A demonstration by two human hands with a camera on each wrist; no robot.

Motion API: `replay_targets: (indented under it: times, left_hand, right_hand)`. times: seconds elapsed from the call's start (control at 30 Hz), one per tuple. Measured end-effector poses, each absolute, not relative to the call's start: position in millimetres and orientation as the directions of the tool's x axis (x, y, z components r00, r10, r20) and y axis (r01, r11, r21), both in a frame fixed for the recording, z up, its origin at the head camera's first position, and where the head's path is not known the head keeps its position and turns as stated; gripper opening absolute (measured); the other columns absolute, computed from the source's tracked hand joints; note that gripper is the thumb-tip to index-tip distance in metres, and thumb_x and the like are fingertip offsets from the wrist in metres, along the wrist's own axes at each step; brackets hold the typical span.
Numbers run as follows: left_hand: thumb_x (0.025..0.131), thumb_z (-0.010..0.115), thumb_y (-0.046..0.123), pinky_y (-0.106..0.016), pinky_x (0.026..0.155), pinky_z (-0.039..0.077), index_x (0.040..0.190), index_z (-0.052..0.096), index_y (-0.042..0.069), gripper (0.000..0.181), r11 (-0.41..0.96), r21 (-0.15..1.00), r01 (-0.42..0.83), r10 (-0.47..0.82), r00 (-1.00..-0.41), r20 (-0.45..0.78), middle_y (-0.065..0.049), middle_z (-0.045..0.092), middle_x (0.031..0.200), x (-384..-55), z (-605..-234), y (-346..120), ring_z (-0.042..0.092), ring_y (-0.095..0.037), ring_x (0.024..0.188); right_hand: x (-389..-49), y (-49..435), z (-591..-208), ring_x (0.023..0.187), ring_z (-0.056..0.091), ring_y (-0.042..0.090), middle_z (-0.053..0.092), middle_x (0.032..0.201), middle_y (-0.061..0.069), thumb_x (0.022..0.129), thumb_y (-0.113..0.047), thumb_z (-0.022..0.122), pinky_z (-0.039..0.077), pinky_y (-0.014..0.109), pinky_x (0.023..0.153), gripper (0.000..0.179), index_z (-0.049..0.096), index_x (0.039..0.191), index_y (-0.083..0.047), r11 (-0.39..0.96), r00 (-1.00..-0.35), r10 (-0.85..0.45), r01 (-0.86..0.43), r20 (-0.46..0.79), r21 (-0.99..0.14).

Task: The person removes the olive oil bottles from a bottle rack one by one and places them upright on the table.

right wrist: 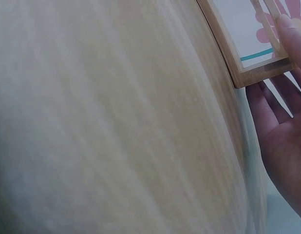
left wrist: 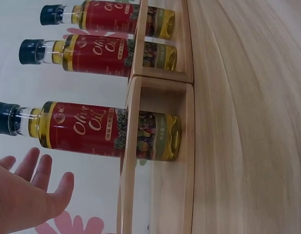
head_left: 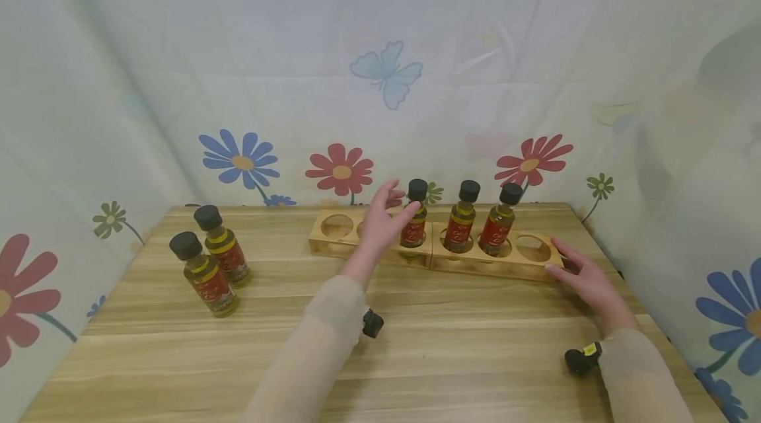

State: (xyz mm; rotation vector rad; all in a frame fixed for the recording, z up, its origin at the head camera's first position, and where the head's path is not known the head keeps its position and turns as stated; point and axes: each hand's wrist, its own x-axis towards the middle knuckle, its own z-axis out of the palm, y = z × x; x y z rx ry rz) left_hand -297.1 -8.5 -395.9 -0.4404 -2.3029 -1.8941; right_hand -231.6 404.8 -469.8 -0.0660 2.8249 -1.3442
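Observation:
Two wooden bottle racks with round holes stand end to end at the table's back. The left rack (head_left: 333,248) holds one olive oil bottle (head_left: 413,232), black-capped with a red label. Two more such bottles (head_left: 459,228) stand in the right rack (head_left: 493,269), whose rightmost hole has no bottle. My left hand (head_left: 380,221) is beside the left rack's bottle, fingers spread; a fingertip appears near the bottle's cap (left wrist: 7,118) in the left wrist view. Around the right rack's outer end, my right hand (head_left: 588,283) holds with thumb in front and fingers behind.
Two more olive oil bottles, a front one (head_left: 211,287) and a back one (head_left: 228,254), stand on the left of the wooden table (head_left: 285,337). A flower-printed cloth (head_left: 285,99) hangs behind and at the sides. Black wrist cameras (head_left: 372,324) sit on both sleeves.

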Motion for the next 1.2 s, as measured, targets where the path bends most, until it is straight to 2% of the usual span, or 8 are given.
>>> replay_targets:
  times: [0.13,0.3,0.5,0.7,0.97,1.2]
  left_hand:
    - [0.094,0.069,0.034,-0.051,0.106,0.04,0.153,0.038,0.02,0.068,0.16,0.935,0.315,0.185,-0.94,0.285,-0.011,0.052,0.142,-301,-398,-5,0.048,-0.032,0.129]
    - [0.096,0.068,0.03,-0.051,0.102,0.044,0.152,0.041,0.026,0.063,0.154,0.933,0.326,0.187,-0.936,0.297,-0.011,0.052,0.142,-305,-399,0,0.05,-0.03,0.127]
    - [0.096,0.068,0.02,-0.048,0.097,0.049,0.15,0.045,0.021,0.059,0.14,0.927,0.349,0.167,-0.931,0.325,-0.012,0.058,0.135,-307,-399,6,0.054,-0.029,0.123]
    - [0.094,0.069,0.012,-0.048,0.101,0.045,0.146,0.05,0.02,0.056,0.104,0.931,0.35,0.119,-0.934,0.338,-0.01,0.066,0.124,-305,-398,10,0.058,-0.026,0.117]
    - [0.092,0.07,0.008,-0.049,0.096,0.047,0.141,0.056,0.019,0.052,0.06,0.94,0.337,0.072,-0.94,0.332,-0.01,0.069,0.116,-302,-397,13,0.058,-0.026,0.111]
    - [0.092,0.07,0.006,-0.046,0.091,0.05,0.14,0.058,0.019,0.051,0.011,0.905,0.425,0.024,-0.905,0.424,-0.01,0.069,0.112,-298,-386,11,0.06,-0.024,0.107]
  right_hand:
    - [-232,406,-471,0.139,0.025,0.054,0.017,0.159,0.027,0.097,-0.038,0.064,0.025,0.064,0.109,0.082,0.019,0.157,-0.007,0.63,-0.999,-0.047,-0.036,0.008,-0.776]
    - [-233,406,-472,0.139,0.025,0.054,0.017,0.159,0.026,0.097,-0.037,0.064,0.025,0.064,0.108,0.082,0.019,0.157,-0.006,0.628,-0.998,-0.053,-0.044,0.014,-0.777]
    - [-233,406,-472,0.139,0.026,0.053,0.017,0.159,0.026,0.097,-0.036,0.064,0.025,0.064,0.108,0.081,0.019,0.157,-0.005,0.628,-0.998,-0.059,-0.054,0.022,-0.776]
    - [-231,405,-470,0.139,0.026,0.053,0.017,0.159,0.027,0.097,-0.037,0.065,0.025,0.064,0.108,0.082,0.019,0.157,-0.006,0.625,-0.999,-0.052,-0.045,0.016,-0.779]
    - [-231,403,-469,0.139,0.025,0.053,0.016,0.159,0.026,0.097,-0.038,0.064,0.025,0.063,0.108,0.082,0.018,0.158,-0.007,0.631,-0.999,-0.048,-0.033,0.004,-0.775]
    - [-231,403,-468,0.138,0.026,0.053,0.017,0.159,0.027,0.097,-0.038,0.065,0.026,0.064,0.108,0.082,0.019,0.157,-0.007,0.631,-0.999,-0.041,-0.033,0.009,-0.775]
